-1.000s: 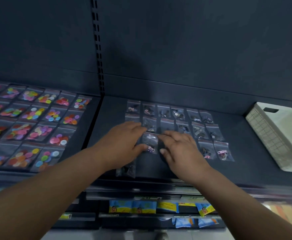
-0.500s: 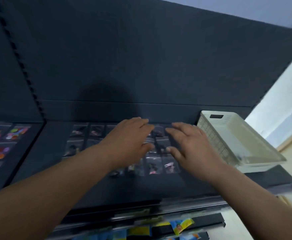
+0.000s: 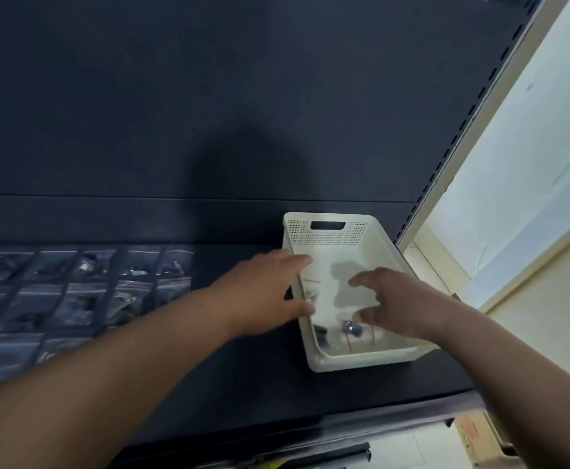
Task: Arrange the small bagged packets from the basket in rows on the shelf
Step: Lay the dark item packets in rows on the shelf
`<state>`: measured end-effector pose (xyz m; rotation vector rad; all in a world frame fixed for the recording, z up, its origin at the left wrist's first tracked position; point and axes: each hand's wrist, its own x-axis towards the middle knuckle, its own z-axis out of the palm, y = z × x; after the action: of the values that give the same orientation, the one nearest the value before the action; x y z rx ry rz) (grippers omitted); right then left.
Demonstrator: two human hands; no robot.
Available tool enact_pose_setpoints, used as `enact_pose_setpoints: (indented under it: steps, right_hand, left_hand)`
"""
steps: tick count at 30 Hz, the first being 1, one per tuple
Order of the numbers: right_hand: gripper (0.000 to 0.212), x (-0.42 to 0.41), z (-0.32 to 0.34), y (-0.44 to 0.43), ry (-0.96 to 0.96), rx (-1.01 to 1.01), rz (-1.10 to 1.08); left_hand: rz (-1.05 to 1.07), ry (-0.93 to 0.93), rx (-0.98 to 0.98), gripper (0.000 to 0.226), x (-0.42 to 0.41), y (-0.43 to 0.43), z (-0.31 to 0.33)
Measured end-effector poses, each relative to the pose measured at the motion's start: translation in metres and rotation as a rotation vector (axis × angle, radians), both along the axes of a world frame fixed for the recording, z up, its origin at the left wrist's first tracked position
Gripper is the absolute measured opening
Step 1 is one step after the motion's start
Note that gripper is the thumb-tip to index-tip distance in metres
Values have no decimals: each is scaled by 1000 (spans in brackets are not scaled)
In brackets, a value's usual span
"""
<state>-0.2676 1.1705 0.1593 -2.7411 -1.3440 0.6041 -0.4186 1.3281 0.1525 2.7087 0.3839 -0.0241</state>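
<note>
Left hand (image 3: 263, 294) and right hand (image 3: 403, 304) newly over one basket (image 3: 327, 362)

The left forearm (image 3: 124, 360) and right forearm (image 3: 520, 374), both bare, reach forward and converge. The left hand (image 3: 263, 294) lies palm down, fingers straight and together, thumb spread wide. The right hand (image 3: 402, 304) hovers palm down beside it, fingers splayed and loosely bent, holding nothing.

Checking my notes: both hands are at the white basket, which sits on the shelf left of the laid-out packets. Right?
No. The head view shows the basket on the shelf right of the packets, not left. The left hand and right hand are both at it.
</note>
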Motion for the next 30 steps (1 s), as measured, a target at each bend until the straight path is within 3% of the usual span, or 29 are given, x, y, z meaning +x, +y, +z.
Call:
enact_pose_setpoints:
  steps: [4,9,11,15,19,21,25,28,30]
  right_hand:
    - [79,20,-20,-2,86,-217,23]
    - [107,24,-42,7,158,-168,44]
    - [101,20,-46,12,116,-147,100]
    - [69,18,-52,20,19,-101,210]
    - [22,25,-52,25,49,-66,302]
    - [13,33,-51,25,86,-12,282]
    - [13,50,-47,21,276,160,81]
    - [12,58,-48,19,309,238,11]
    - [41,59,-51,21,334,200,-8]
  left_hand:
    - [11,78,-28,78,19,-5,-6]
    - [0,46,-85,83,33,-6,-13]
    - [9,54,-94,91,37,-7,-17]
    - [31,74,-81,99,45,-11,-22]
    - [48,79,-94,100,48,-13,-23]
    - [46,74,-87,99,49,-15,-24]
    - [62,66,-98,99,50,-17,-25]
    - [60,52,-105,99,50,-18,-25]
    - [62,51,-108,98,50,-20,-24]
